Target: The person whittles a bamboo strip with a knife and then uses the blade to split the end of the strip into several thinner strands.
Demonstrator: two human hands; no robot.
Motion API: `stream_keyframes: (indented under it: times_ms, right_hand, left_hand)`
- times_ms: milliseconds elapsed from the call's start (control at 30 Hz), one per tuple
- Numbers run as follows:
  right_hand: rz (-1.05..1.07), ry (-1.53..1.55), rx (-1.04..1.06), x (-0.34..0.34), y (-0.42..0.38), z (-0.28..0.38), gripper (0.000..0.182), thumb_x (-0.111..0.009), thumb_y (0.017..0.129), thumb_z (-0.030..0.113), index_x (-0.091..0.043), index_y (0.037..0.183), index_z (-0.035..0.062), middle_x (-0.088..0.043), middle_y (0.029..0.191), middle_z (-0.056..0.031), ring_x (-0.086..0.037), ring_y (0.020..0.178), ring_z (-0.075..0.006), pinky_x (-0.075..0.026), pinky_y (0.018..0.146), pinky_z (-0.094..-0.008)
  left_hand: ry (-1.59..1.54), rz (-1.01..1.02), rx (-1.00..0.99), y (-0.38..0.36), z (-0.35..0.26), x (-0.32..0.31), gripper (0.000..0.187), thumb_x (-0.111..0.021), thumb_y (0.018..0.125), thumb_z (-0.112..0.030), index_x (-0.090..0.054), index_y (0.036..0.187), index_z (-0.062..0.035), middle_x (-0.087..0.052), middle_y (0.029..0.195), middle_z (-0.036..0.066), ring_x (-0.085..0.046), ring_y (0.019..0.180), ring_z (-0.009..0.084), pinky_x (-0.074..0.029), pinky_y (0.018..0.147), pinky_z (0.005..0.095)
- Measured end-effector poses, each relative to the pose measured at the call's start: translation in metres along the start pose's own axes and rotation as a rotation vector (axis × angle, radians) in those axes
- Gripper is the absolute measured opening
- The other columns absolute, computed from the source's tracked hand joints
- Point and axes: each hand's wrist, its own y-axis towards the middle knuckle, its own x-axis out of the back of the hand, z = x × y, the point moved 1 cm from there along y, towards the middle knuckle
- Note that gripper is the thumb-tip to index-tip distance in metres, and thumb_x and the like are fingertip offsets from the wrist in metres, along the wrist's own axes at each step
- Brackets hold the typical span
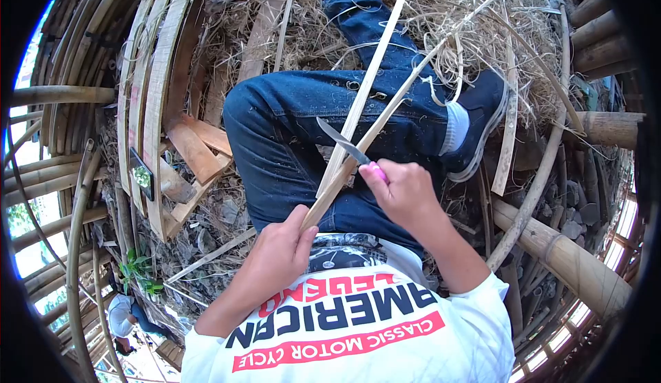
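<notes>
My left hand (281, 247) is closed around the near end of a long, thin bamboo strip (399, 97), which slants away to the upper right. In my right hand (407, 194) is a knife (341, 139) with a pink handle, and its blade crosses over the strip just beyond my left hand. A second pale strip (372, 73) lies across my jeans (275, 121), close beside the first one. My legs are folded under the strips, with small shavings scattered on the denim.
Wooden planks (160, 59) stand at the left, with a dark phone-like slab (141, 173) against them. A heap of fine shavings (441, 11) covers the ground ahead. Thick bamboo poles (571, 259) lie at right. Another person (122, 317) is at lower left, beyond a bamboo wall.
</notes>
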Motion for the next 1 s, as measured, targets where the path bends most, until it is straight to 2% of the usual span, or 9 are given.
stream_keyframes:
  times_ms: [100,233,367,500,600,633,800,900,1000]
  right_hand:
    - [0.096,0.036,0.055,-0.001,-0.01,0.018,0.046,-0.056,0.092,0.044,-0.063,0.068,0.0044,-0.059,0.056,-0.0189,-0.061,0.053,-0.0369,-0.048,0.049,-0.0437]
    - [0.061,0.105,-0.006,-0.006,0.006,0.006,0.046,-0.056,0.092,0.043,-0.063,0.067,0.0044,-0.059,0.055,-0.0182,-0.061,0.053,-0.0372,-0.048,0.05,-0.0441]
    - [0.074,0.015,0.061,0.004,-0.004,0.024,0.046,-0.057,0.091,0.044,-0.064,0.067,0.0052,-0.059,0.057,-0.0182,-0.061,0.054,-0.0368,-0.048,0.049,-0.0439]
    - [0.013,0.011,-0.051,0.008,0.011,0.001,0.048,-0.056,0.091,0.045,-0.063,0.066,0.0049,-0.057,0.055,-0.0193,-0.06,0.054,-0.0395,-0.048,0.05,-0.0454]
    - [0.095,0.092,0.06,-0.001,-0.006,0.016,0.048,-0.056,0.091,0.046,-0.063,0.066,0.0053,-0.058,0.055,-0.0185,-0.06,0.055,-0.0392,-0.048,0.051,-0.0454]
    - [0.11,-0.007,0.057,0.0,-0.004,0.016,0.047,-0.056,0.091,0.046,-0.064,0.067,0.0057,-0.058,0.056,-0.0182,-0.061,0.055,-0.0392,-0.048,0.051,-0.0452]
    - [0.026,0.081,-0.089,0.004,0.011,0.003,0.048,-0.057,0.09,0.047,-0.064,0.065,0.0061,-0.059,0.056,-0.0179,-0.061,0.056,-0.0384,-0.048,0.05,-0.0449]
    - [0.085,0.087,0.031,0.002,-0.003,0.019,0.05,-0.054,0.091,0.047,-0.064,0.065,0.0061,-0.059,0.055,-0.0166,-0.062,0.055,-0.037,-0.048,0.05,-0.0439]
    - [0.003,0.012,-0.113,0.009,0.015,-0.002,0.049,-0.055,0.091,0.047,-0.065,0.065,0.0061,-0.059,0.055,-0.017,-0.062,0.055,-0.0369,-0.048,0.051,-0.0439]
  left_hand:
    - [0.002,-0.031,-0.014,-0.003,0.002,0.002,0.013,-0.054,0.093,-0.011,-0.047,0.092,-0.0003,-0.053,0.058,0.023,-0.058,0.059,0.0435,-0.041,0.051,0.0463]
    - [0.109,-0.096,-0.071,0.0,0.003,0.0,0.012,-0.054,0.093,-0.009,-0.046,0.092,-0.0007,-0.055,0.059,0.025,-0.058,0.059,0.0437,-0.043,0.052,0.0482]
    - [0.122,-0.137,-0.095,-0.005,0.003,0.003,0.011,-0.056,0.092,-0.009,-0.047,0.091,-0.0017,-0.052,0.059,0.024,-0.056,0.058,0.0439,-0.04,0.05,0.0463]
    - [0.118,-0.134,-0.107,-0.008,0.003,0.0,0.01,-0.055,0.092,-0.008,-0.046,0.091,-0.0018,-0.052,0.058,0.024,-0.056,0.058,0.0439,-0.04,0.05,0.0466]
    - [0.102,-0.119,-0.098,-0.008,0.003,-0.001,0.01,-0.054,0.092,-0.008,-0.046,0.09,-0.0018,-0.052,0.058,0.024,-0.055,0.057,0.0442,-0.039,0.05,0.047]
    - [0.087,-0.117,-0.101,-0.01,0.003,-0.001,0.011,-0.055,0.092,-0.008,-0.046,0.09,-0.0019,-0.052,0.058,0.024,-0.055,0.057,0.0443,-0.039,0.05,0.0472]
    - [0.121,-0.113,-0.083,-0.008,0.004,-0.002,0.011,-0.054,0.092,-0.009,-0.046,0.091,-0.0015,-0.052,0.058,0.024,-0.056,0.057,0.0441,-0.04,0.051,0.0472]
    - [0.089,-0.081,-0.077,-0.009,0.002,0.001,0.01,-0.054,0.093,-0.009,-0.047,0.092,-0.0014,-0.052,0.058,0.024,-0.056,0.057,0.0439,-0.04,0.051,0.0473]
    - [0.172,-0.122,-0.101,-0.005,0.006,-0.003,0.01,-0.055,0.092,-0.008,-0.047,0.092,-0.0017,-0.055,0.058,0.021,-0.058,0.057,0.0418,-0.044,0.051,0.0481]
